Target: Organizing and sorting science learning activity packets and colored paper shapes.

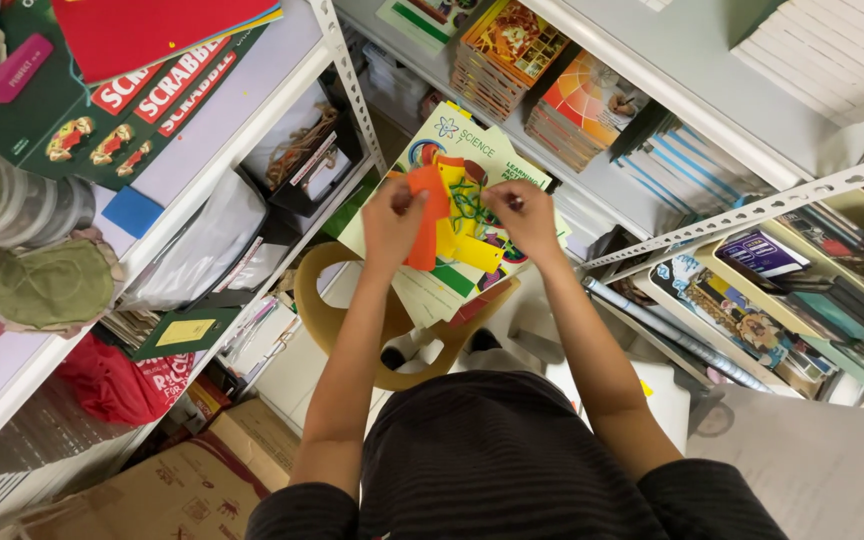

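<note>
My left hand [392,222] grips a bundle of orange paper tags [428,205] strung on green cord. My right hand [525,215] pinches the green cord [468,205] above several yellow tags [476,250]. Both hands hover over a stack of light-green and white booklets [432,290] that lies on a tan plastic stool [324,318]. My dark striped shirt fills the lower middle of the view.
White metal shelving [347,70] stands on the left with board-game boxes [162,90], red sheets and clear bags. Shelves on the right hold stacks of books [582,105] and trays. Cardboard boxes [182,490] and a red bag [117,385] sit on the floor at the left.
</note>
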